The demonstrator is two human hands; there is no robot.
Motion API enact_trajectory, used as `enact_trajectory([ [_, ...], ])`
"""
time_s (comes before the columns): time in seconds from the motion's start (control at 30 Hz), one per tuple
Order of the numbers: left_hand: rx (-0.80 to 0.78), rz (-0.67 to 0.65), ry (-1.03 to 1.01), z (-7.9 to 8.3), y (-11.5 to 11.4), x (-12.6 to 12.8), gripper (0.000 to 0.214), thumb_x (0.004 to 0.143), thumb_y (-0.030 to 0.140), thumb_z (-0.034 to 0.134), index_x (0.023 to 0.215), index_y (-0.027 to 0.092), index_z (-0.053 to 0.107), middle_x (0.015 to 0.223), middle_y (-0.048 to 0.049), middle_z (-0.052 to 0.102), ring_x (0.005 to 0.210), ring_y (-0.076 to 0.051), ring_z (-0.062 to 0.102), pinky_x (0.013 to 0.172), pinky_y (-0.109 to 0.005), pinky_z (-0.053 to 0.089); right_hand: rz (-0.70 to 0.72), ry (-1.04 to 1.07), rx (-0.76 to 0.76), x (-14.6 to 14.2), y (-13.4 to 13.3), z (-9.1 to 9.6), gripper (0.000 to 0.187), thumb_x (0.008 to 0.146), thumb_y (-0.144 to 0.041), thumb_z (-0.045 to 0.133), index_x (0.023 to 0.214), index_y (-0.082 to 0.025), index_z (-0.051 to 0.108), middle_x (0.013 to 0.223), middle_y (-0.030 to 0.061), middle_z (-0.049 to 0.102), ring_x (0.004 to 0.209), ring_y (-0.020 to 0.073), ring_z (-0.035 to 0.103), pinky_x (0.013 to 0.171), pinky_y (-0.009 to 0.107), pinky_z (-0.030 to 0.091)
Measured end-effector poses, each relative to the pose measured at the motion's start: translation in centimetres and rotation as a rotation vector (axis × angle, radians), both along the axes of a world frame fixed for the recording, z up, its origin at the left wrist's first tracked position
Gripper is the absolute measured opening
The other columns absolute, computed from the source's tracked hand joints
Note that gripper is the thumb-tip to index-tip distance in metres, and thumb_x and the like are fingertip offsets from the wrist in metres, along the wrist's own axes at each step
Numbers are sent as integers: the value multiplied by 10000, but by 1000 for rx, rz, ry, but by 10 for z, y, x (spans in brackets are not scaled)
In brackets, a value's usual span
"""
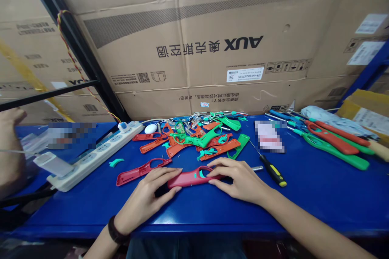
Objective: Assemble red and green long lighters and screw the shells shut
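A red long-necked lighter [190,178] lies on the blue table between my two hands, its teal trigger showing in the finger loop. My left hand [153,190] grips the handle end, thumb on the near side and fingers on the far side. At the other end, my right hand [235,176] pinches the neck beside the loop. A metal tube [257,168] sticks out past my right fingers; whether it joins the lighter is hidden. Just beyond my left hand rests a loose red half-shell [142,171]. One teal trigger piece [116,162] sits farther left.
A pile of orange and green lighter shells [194,137] and small parts lies ahead. The screwdriver [273,170] is on the right, near several whole lighters [337,149]. A power strip [97,156] runs along the left. Another person's arm [12,153] shows at the left edge. Cardboard boxes [206,20] stand behind.
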State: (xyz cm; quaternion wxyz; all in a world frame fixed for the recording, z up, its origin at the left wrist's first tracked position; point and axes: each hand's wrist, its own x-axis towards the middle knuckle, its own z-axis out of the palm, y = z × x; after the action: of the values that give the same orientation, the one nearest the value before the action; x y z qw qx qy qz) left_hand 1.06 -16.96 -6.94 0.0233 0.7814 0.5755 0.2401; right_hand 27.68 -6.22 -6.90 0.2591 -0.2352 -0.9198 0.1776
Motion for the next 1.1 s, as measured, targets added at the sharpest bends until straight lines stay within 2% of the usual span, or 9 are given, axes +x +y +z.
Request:
enact_trajectory([
  [0.27,-8,9,6,3,6,2,364,916,419,489,1249,302,578,1201,-42,616,1093,-212,601,943,-337,501,4,63,-74,-4,3,-6,146,867,-298,603,965,-280,710,1107,12,649,965,157,640,841,271,503],
  [0.47,-70,-22,61,10,13,-2,358,917,425,485,1229,289,592,1183,-45,613,1097,-213,592,944,-339,496,14,116,-136,-9,5,-9,124,864,-283,614,939,-260,710,1062,24,652,946,153,638,857,266,495],
  [0.8,-62,-121,157,16,35,3,359,956,385,403,1229,208,556,1165,-86,597,1076,-212,568,945,-357,470,-36,79,-76,-7,15,-5,137,883,-267,577,958,-235,688,1045,38,683,999,196,616,917,354,475],
  [0.93,-136,-150,138,23,41,2,350,952,383,411,1193,181,562,1157,-91,610,1103,-214,554,963,-354,447,-17,108,-89,-7,18,-4,130,882,-261,578,946,-222,685,1008,38,699,959,194,634,884,339,491],
  [1.1,-372,-224,49,47,46,0,358,952,404,396,1155,187,596,1105,-63,671,988,-192,625,866,-294,483,-21,160,-74,-5,16,0,144,883,-251,580,977,-224,686,962,15,716,895,172,656,818,286,500],
])
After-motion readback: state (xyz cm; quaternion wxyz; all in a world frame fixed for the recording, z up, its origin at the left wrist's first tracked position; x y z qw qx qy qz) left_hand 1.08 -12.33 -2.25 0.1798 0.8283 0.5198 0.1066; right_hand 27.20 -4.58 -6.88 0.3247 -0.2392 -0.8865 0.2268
